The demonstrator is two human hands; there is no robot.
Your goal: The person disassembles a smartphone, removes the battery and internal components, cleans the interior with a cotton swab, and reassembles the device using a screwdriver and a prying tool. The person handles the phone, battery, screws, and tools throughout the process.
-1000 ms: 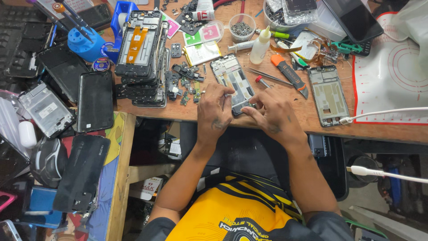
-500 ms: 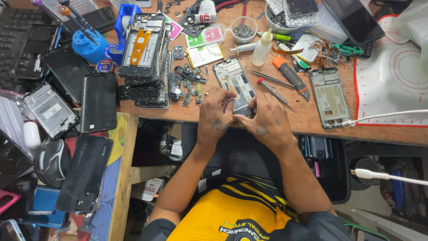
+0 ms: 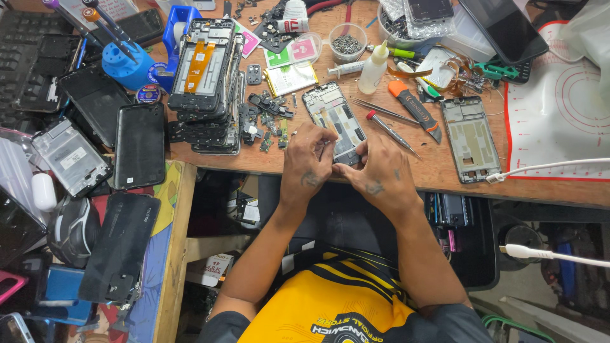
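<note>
Along the near edge of the wooden bench (image 3: 445, 174) you are working at an opened phone (image 3: 335, 121), and the whole top is lying crowded with parts. Toward the far left corner a stack of stripped phone frames (image 3: 206, 82) is sitting beside a blue tool stand (image 3: 130, 67) with screwdrivers standing in it. A red-and-white work mat (image 3: 559, 108) is covering the right end, and a white cable (image 3: 546, 168) is trailing across its near edge. Left of the bench, a lower side shelf (image 3: 175, 254) is carrying dark phone screens and back covers.

Near the far edge a small clear cup (image 3: 347, 39) is holding a heap of tiny dark screws, and just right of it a clear tub (image 3: 406, 25) is holding bagged parts. A white glue bottle (image 3: 373, 68) is standing between them, slightly nearer to you.

The opened phone is lying face-up, tilted with its top leaning to the left, showing bare metal plates and a pale inner frame. Its lower end is hidden under your hands. Your left hand (image 3: 308, 162) is pressing on the lower left side with its fingers bunched together. Your right hand (image 3: 378, 171) is gripping the lower right corner with its fingers curled close; whether anything small is pinched in them you cannot tell. A second bare phone frame (image 3: 470, 136) is lying well apart to the right, past an orange-handled knife (image 3: 416, 108) and a thin red-tipped screwdriver (image 3: 389, 130).
</note>
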